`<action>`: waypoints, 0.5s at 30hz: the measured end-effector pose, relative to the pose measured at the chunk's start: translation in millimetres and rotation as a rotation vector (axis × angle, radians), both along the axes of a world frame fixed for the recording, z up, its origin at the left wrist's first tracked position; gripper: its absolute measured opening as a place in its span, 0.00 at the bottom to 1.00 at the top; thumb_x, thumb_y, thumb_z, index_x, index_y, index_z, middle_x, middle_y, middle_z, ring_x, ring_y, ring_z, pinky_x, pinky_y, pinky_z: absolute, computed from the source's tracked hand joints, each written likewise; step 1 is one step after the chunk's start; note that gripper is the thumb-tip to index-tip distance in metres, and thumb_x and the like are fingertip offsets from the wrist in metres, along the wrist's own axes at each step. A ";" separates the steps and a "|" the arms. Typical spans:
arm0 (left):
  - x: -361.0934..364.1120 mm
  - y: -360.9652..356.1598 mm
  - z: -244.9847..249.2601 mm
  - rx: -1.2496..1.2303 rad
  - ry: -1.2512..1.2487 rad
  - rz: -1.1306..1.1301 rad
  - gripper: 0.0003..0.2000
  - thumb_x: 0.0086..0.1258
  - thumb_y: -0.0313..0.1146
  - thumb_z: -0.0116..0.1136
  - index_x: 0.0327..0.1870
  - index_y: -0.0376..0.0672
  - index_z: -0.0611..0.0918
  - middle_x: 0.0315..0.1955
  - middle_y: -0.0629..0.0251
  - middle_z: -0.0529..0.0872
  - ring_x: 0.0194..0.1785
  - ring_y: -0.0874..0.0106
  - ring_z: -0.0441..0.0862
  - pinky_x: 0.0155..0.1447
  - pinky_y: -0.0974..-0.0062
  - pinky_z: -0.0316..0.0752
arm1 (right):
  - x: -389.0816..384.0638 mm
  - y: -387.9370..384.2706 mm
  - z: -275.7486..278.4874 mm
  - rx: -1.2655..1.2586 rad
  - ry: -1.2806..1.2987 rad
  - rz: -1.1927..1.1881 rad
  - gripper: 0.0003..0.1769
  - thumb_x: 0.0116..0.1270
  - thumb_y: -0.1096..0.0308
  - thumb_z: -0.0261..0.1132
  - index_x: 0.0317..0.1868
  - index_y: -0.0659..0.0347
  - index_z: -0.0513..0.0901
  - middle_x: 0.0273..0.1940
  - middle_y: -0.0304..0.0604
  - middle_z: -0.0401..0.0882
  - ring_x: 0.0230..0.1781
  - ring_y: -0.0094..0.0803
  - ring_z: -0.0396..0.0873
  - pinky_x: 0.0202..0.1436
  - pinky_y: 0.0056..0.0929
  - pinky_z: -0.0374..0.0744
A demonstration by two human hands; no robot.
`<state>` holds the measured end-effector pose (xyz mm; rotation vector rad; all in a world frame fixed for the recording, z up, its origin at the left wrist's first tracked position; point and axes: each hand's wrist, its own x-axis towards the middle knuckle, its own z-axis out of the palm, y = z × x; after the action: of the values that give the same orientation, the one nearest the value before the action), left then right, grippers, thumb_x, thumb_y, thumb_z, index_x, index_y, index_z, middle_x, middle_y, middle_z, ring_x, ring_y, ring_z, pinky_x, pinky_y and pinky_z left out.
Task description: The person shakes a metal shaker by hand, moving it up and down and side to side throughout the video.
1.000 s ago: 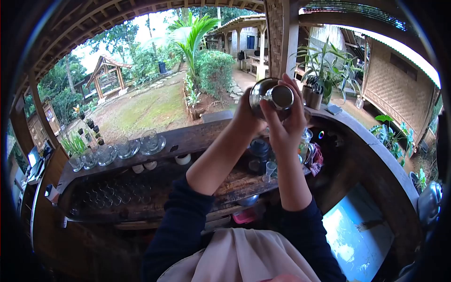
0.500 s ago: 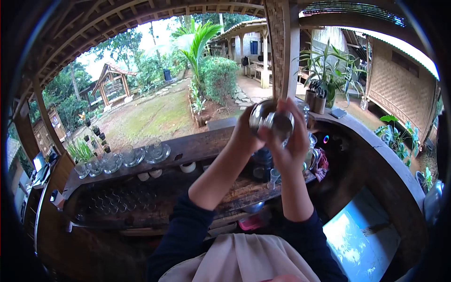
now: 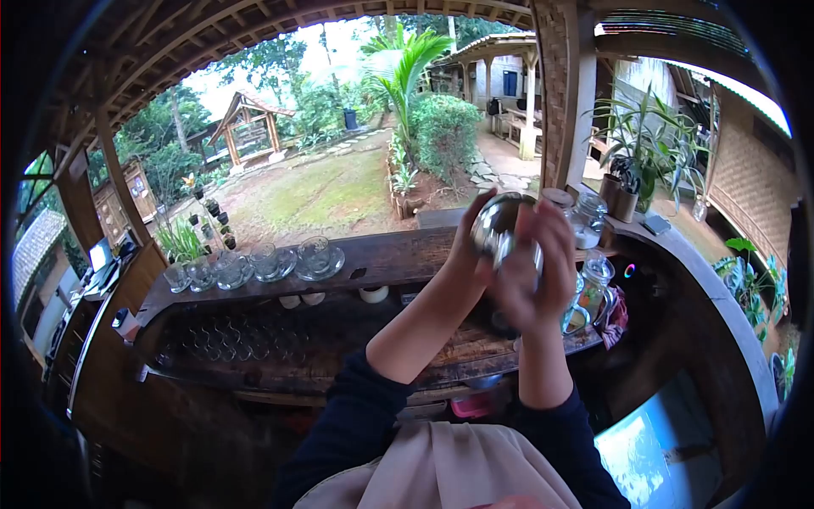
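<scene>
1. The right hand and left hand grip a shiny metal vessel, fingers curled around it.
2. Its long axis slants, blurred narrower end toward the wearer.
3. Beyond, glass cups line the wooden ledge.

Raised ledge of the wooden counter: five clear glass cups in a row, the rightmost on a saucer. Dark recess below: rows of clear glassware, outlines faint. White vessels sit under the ledge. At the right end, a lidded glass jar stands near potted plants; a reddish cloth lies lower down. Pink container beneath the counter, partly hidden. Far left: an open laptop. Outside: a palm beside a rounded shrub; a small roofed wooden structure on the left.
</scene>
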<state>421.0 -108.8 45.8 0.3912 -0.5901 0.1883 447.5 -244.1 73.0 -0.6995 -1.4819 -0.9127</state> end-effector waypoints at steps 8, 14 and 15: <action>-25.8 0.0 36.1 0.219 0.044 0.283 0.25 0.69 0.53 0.44 0.52 0.39 0.75 0.47 0.58 0.81 0.49 0.65 0.79 0.54 0.65 0.76 | 2.3 31.1 3.0 0.272 -0.125 0.030 0.28 0.56 0.66 0.66 0.59 0.61 0.72 0.54 0.48 0.76 0.56 0.41 0.74 0.63 0.35 0.68; -62.8 6.7 3.5 -0.041 0.151 0.158 0.26 0.69 0.52 0.40 0.59 0.42 0.69 0.56 0.53 0.75 0.51 0.62 0.80 0.59 0.66 0.74 | -12.7 19.6 9.7 -0.031 -0.140 0.115 0.28 0.53 0.62 0.68 0.55 0.63 0.76 0.53 0.50 0.77 0.55 0.42 0.75 0.60 0.36 0.70; -76.9 -13.1 23.3 0.065 0.294 0.325 0.25 0.68 0.51 0.45 0.61 0.44 0.68 0.56 0.52 0.75 0.50 0.62 0.81 0.54 0.67 0.77 | -15.8 22.7 -4.6 -0.038 -0.137 0.135 0.28 0.53 0.62 0.68 0.55 0.63 0.76 0.53 0.50 0.77 0.55 0.42 0.75 0.60 0.36 0.70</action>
<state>344.1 -121.8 69.1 0.5658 -0.2406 0.4161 431.7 -221.3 68.4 -0.5656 -1.6504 -0.8443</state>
